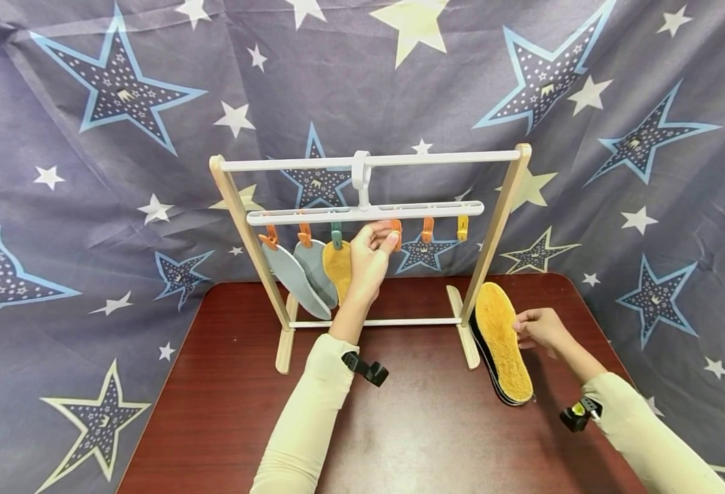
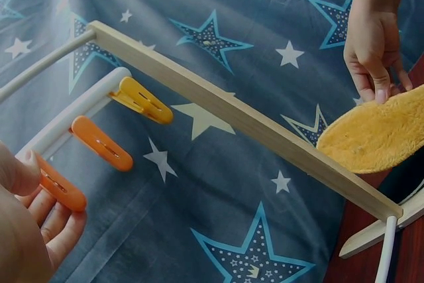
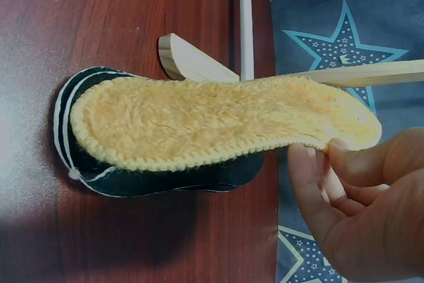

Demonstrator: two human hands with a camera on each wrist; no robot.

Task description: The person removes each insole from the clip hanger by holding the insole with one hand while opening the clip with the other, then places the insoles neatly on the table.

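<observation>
My left hand (image 1: 371,257) pinches an orange clip (image 2: 61,187) that hangs from the white hanger bar (image 1: 313,216). On the right, my right hand (image 3: 371,203) holds a fuzzy yellow insole (image 3: 218,120) by its edge, between thumb and fingers. One end of that insole is raised; the other rests over black insoles (image 3: 165,180) with white edging, which lie on the table. To the left of my left hand, two grey insoles (image 1: 294,278) and a yellow insole (image 1: 335,264) hang from clips. My left arm partly covers the hanging yellow one.
The hanger hooks onto a wooden rack (image 1: 492,240) with a white top rod. Another orange clip (image 1: 427,230) and a yellow clip (image 1: 463,228) hang to the right with nothing in them. A star-patterned cloth (image 1: 152,158) stands behind the reddish-brown table (image 1: 411,412).
</observation>
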